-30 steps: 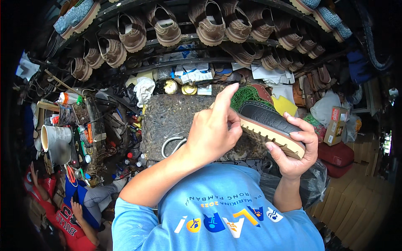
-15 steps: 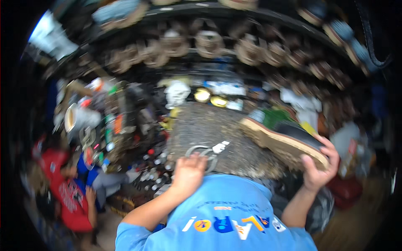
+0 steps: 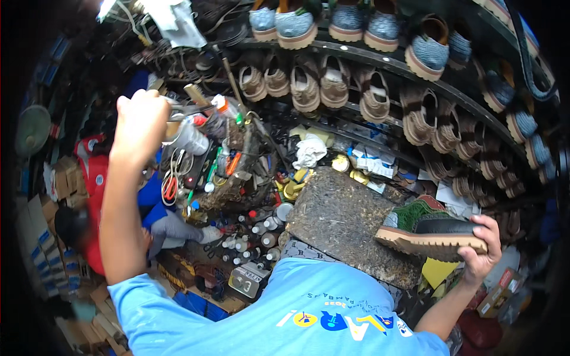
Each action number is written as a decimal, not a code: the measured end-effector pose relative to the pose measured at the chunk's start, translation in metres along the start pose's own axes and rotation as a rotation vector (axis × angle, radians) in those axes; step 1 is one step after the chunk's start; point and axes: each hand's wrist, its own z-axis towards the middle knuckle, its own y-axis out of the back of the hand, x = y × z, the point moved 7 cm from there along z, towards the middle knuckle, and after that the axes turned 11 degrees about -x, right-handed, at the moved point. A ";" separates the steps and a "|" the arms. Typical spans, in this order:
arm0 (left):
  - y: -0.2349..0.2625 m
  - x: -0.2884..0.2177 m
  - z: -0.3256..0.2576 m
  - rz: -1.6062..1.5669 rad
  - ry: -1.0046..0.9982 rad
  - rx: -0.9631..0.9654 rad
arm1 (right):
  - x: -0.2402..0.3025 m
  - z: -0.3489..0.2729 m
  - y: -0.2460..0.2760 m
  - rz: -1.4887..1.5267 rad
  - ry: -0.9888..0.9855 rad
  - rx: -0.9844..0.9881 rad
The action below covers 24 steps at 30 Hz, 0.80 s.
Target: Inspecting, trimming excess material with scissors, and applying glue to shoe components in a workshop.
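Observation:
My right hand [image 3: 485,246] grips a shoe [image 3: 442,226] by one end, thumb below and fingers round it. The shoe has green and black uppers and a thick, ridged tan sole, and is held sideways over the right part of a dark, worn work block [image 3: 341,216]. Far to the left, my left hand [image 3: 142,118] is raised with its fingers curled closed, its back toward me. A thin dark piece sticks out beside the fingers; what they hold is mostly hidden. Near that hand stands a white container [image 3: 193,142] among tools.
Shelves with several brown shoes [image 3: 306,89] and blue-grey shoes [image 3: 427,53] curve across the back. Small bottles [image 3: 240,243] crowd the floor left of the block. A person in red [image 3: 95,178] sits at the left. A yellow sheet [image 3: 438,272] lies below the shoe.
My left hand has moved from the block's near edge up to the far left. The grey looped item beside it no longer shows on the block. The shoe stays in my right hand, turned more level.

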 end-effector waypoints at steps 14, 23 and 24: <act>-0.081 0.010 0.075 0.050 0.001 0.143 | 0.006 -0.047 0.034 -0.394 -0.146 -0.436; -0.010 -0.088 0.036 -1.285 0.033 -0.236 | 0.006 -0.046 0.055 -0.027 -0.125 -0.535; -0.009 -0.130 0.023 -1.581 0.098 -0.089 | 0.009 -0.042 0.058 0.055 -0.110 -0.554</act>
